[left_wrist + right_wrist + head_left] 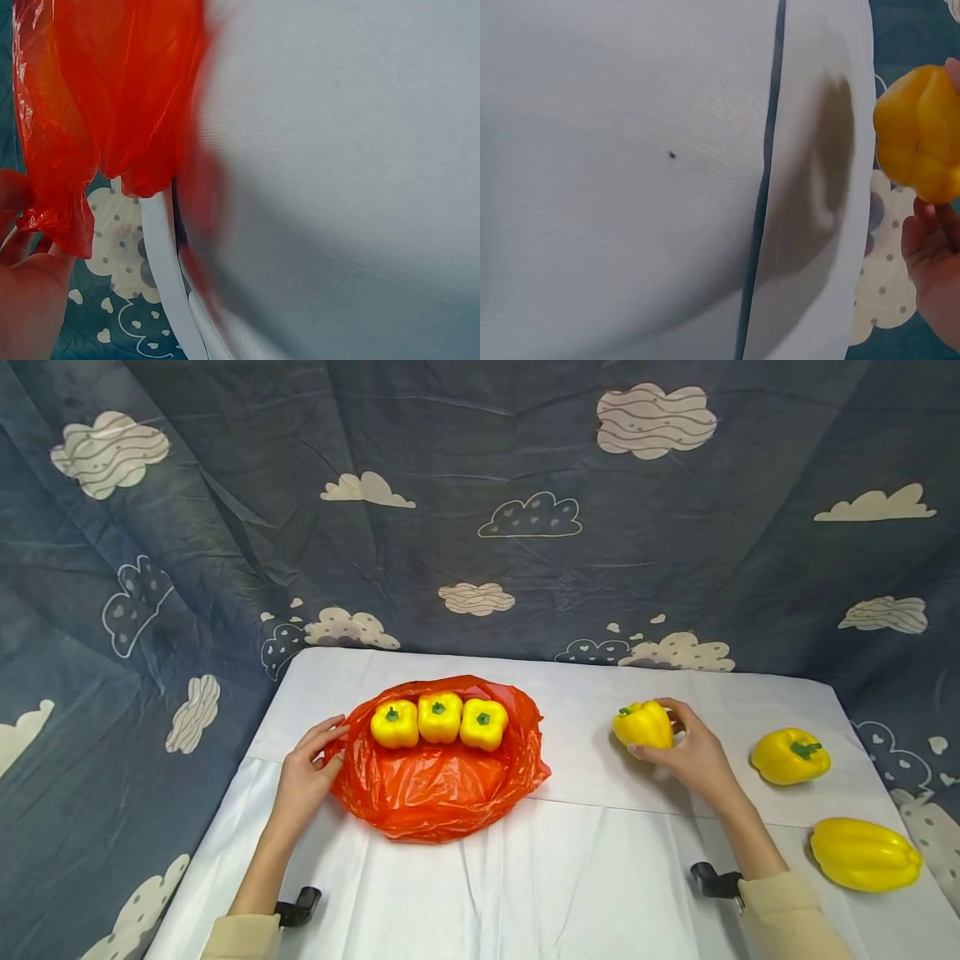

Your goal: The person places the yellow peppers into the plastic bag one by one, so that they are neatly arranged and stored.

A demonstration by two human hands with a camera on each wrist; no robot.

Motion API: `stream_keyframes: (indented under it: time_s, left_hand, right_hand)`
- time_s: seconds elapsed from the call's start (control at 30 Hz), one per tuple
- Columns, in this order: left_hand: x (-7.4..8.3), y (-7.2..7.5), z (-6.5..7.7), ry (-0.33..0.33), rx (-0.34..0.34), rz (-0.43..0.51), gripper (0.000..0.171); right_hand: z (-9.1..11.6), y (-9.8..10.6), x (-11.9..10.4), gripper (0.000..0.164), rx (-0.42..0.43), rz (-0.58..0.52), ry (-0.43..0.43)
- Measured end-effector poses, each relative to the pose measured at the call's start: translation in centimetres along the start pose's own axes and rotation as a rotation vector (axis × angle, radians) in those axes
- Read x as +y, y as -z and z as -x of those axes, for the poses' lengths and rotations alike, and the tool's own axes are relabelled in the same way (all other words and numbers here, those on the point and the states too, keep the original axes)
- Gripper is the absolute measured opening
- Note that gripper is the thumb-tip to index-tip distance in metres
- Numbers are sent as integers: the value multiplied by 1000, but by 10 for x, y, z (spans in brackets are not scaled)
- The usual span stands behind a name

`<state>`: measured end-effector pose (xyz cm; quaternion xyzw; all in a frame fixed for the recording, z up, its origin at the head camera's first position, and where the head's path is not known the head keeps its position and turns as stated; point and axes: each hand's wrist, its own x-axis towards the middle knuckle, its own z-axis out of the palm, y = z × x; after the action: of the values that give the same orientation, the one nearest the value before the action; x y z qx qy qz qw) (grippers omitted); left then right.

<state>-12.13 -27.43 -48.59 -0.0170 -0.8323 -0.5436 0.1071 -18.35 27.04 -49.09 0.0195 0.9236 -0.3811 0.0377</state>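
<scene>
A red plastic bag [442, 785] lies spread open on the table, with three yellow bell peppers [439, 718] in a row along its far inside. At the bag's left rim is my left hand [303, 777]; in the left wrist view its fingers [45, 262] and thumb pinch the crumpled red plastic [60, 217]. My right hand [693, 756] grips another yellow bell pepper [643, 725] between thumb and fingers, to the right of the bag. In the right wrist view this pepper [919, 135] shows above the table, its shadow falling on the white cloth.
Two more yellow bell peppers lie at the table's right side: one with its green stem showing [791, 757], and a longer one [865, 855] nearer the front. White cloth [570, 877] covers the table. A dark cloud-patterned curtain [450, 552] hangs behind and beside it.
</scene>
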Motion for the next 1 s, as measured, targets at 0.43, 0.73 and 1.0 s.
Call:
stream_keyframes:
  time_s: [0.43,0.73,1.0]
  left_hand:
    - [0,-1,-1,-2,-13,-2,37]
    - [0,0,0,2,-8,4,37]
    - [4,2,-2,-10,-13,1,37]
  right_hand:
    - [18,-5,-11,96,-81,-46,42]
    - [25,-4,-25,95,-86,-133,63]
    - [30,-11,-46,93,-54,-233,124]
